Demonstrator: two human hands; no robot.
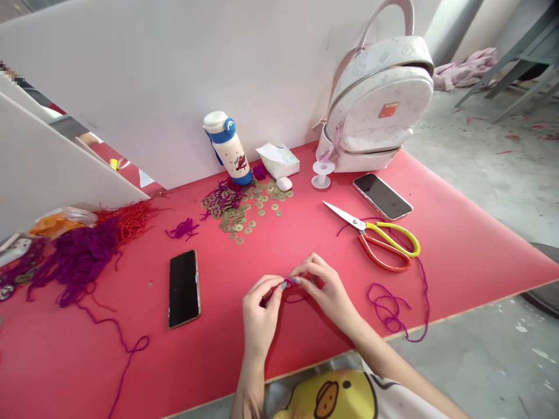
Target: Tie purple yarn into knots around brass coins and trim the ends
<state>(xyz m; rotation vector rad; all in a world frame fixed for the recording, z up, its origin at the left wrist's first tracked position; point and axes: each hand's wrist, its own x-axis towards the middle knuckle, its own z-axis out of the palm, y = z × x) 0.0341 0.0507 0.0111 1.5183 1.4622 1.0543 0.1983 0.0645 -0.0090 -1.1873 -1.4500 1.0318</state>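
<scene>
My left hand (263, 305) and my right hand (322, 285) meet near the front edge of the red table, fingertips almost touching. Both pinch a small piece of purple cord (289, 283) between thumb and fingers. A loop of the cord curves down below the fingertips. Whether a coin is in the cord I cannot make out. Beyond my hands lie many brass-coloured coins with holes (239, 218), partly under a pile of knotted purple cord (225, 196). To the right, scissors (375, 235) with one yellow and one red handle lie with blades pointing up-left.
A dark phone (184, 289) lies left of my hands, another phone (382, 196) at the right. A bottle (229, 148), a tissue pack (279, 161), a white spool (322, 174) and a white backpack (379, 105) stand along the back. Purple yarn (82, 256) heaps at the left.
</scene>
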